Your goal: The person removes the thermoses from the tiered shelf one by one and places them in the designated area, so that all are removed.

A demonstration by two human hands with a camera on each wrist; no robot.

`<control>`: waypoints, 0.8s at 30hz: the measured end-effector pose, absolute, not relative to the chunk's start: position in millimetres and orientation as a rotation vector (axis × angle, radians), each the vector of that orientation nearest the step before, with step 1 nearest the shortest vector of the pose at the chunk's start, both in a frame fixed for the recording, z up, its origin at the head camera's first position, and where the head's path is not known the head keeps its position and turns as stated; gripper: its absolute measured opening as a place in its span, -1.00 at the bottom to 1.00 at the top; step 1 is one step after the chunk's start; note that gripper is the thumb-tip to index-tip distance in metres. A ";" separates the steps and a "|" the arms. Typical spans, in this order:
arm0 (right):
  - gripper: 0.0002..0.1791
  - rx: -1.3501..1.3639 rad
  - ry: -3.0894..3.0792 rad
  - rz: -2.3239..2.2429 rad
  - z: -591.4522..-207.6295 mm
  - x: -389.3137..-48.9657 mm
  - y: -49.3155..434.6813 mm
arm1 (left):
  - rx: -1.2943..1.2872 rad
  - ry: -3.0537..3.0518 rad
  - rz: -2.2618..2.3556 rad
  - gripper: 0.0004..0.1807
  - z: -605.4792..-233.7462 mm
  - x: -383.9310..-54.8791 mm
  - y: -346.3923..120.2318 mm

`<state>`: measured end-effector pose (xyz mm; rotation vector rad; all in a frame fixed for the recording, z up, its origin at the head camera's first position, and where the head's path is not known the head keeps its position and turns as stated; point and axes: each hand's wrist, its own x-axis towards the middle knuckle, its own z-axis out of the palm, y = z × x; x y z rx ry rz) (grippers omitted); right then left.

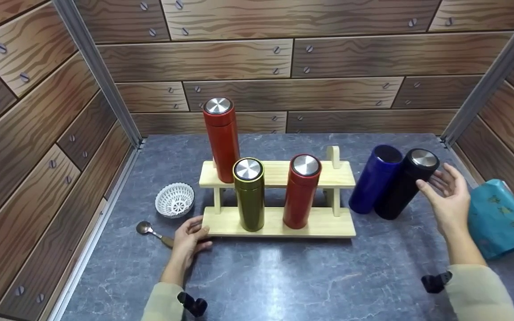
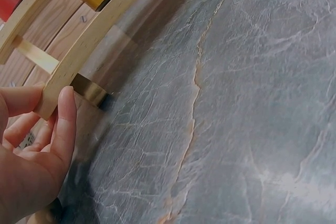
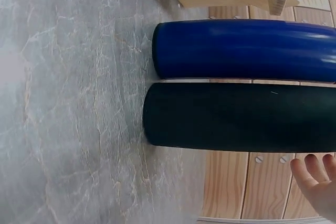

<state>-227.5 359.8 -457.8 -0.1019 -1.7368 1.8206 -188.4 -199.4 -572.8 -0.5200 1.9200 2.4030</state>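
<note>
My left hand (image 1: 188, 238) pinches the left end of the lower board of a two-tier wooden rack (image 1: 279, 174); in the left wrist view the thumb and fingers lie on either side of the board corner (image 2: 51, 100). A tall red thermos (image 1: 222, 142) stands on the upper board. An olive-gold thermos (image 1: 250, 200) and a shorter red thermos (image 1: 301, 191) stand on the lower one. My right hand (image 1: 451, 200) is beside a black thermos (image 1: 402, 191), fingers spread and relaxed. A blue thermos (image 1: 370, 185), its top dark, stands close against the black one's left side.
Left of the rack sits a white woven-look bowl (image 1: 174, 200), with a spoon (image 1: 152, 229) in front of it, its handle partly behind my left hand. A teal bag (image 1: 502, 218) lies beyond my right wrist. Wood-patterned walls (image 1: 248, 58) enclose the table's back and sides.
</note>
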 end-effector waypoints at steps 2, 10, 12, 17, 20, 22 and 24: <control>-0.27 -0.083 -1.734 1.810 -456.2 -224.3 359.3 | -0.524 1.916 2.403 -0.49 -573.2 -188.4 -199.5; -0.31 0.022 -1.679 1.813 -443.8 -212.2 356.8 | -0.482 1.892 2.412 -0.45 -572.3 -187.5 -201.1; -0.32 0.054 -1.672 1.810 -438.8 -209.7 355.8 | -0.481 1.889 2.412 -0.45 -572.3 -187.2 -201.3; -0.33 0.150 -1.602 1.849 -425.9 -203.2 352.1 | -0.475 1.882 2.423 -0.45 -573.5 -187.4 -201.3; -0.32 0.181 -1.587 1.858 -420.6 -200.1 349.9 | -0.474 1.876 2.430 -0.45 -573.8 -187.7 -201.1; -0.31 0.186 -1.596 1.853 -418.0 -198.6 348.5 | -0.479 1.876 2.432 -0.45 -574.2 -188.0 -200.7; -0.31 0.188 -1.609 1.841 -415.4 -197.7 346.8 | -0.486 1.882 2.430 -0.45 -574.5 -188.3 -200.2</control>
